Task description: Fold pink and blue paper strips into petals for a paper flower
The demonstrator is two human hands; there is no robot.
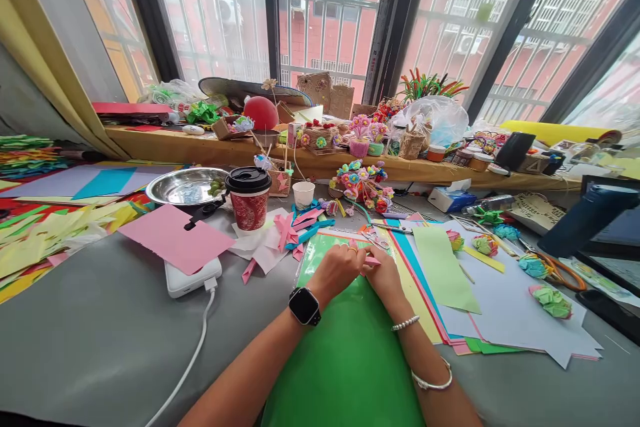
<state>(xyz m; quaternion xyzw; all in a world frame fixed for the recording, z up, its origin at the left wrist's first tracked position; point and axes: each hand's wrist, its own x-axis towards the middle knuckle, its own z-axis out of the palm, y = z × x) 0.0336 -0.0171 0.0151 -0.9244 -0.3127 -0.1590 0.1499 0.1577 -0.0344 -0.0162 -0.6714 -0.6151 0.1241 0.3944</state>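
Both my hands meet over a green paper sheet (345,347) on the grey table. My left hand (337,270), with a black smartwatch on the wrist, has its fingers curled and pinches a small pink paper piece (371,260). My right hand (384,277), wearing silver bracelets, closes on the same pink piece from the right. Scissors (383,241) lie just beyond my fingers. Pink folded strips (290,230) lie to the upper left of my hands.
A red paper cup with a black lid (249,198), a steel bowl (185,185), a pink sheet (175,237) over a white power bank (193,279) with cable sit left. Stacked coloured sheets (480,293) and paper flowers (553,300) lie right. A cluttered wooden sill (165,143) runs behind.
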